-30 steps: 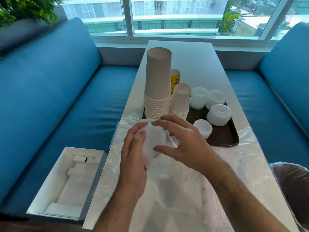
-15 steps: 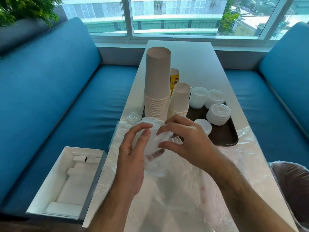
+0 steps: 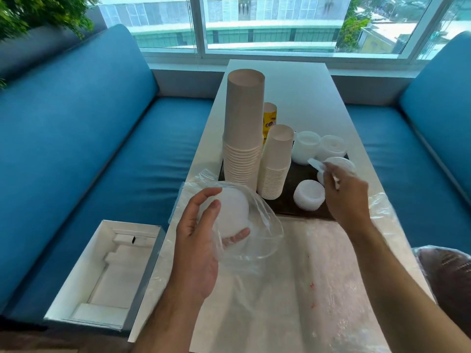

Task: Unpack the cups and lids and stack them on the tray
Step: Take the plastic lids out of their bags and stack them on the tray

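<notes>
The right hand [image 3: 344, 197] is reaching out over the tray [image 3: 290, 197], its fingertips pinching a single thin lid [image 3: 317, 165] just above the lid stacks [image 3: 309, 197] at the tray's right end. The left hand [image 3: 201, 240] is curling round a bundle of lids [image 3: 233, 212] that is sitting inside a clear bag [image 3: 265, 225], thumb on top and fingers underneath, held above the table [image 3: 293, 98] just short of the tray's near edge.

Beyond the hands, a tall cup stack [image 3: 243, 138] and a shorter cup stack [image 3: 276, 164] are standing on the tray's left half, close to the left hand's bundle.

The lid in the right hand is looking flimsy and is being held only by its edge, so it could slip or land off-centre on a stack and slide onto the tray. The bag is hanging loose round the bundle, and if the left hand drifts forward the plastic or the wrist could brush the tall cup stack, which is looking top-heavy enough to tip. More plastic wrap [image 3: 318, 289] is lying across the near table under both arms and could snag a sleeve-less forearm and drag.
</notes>
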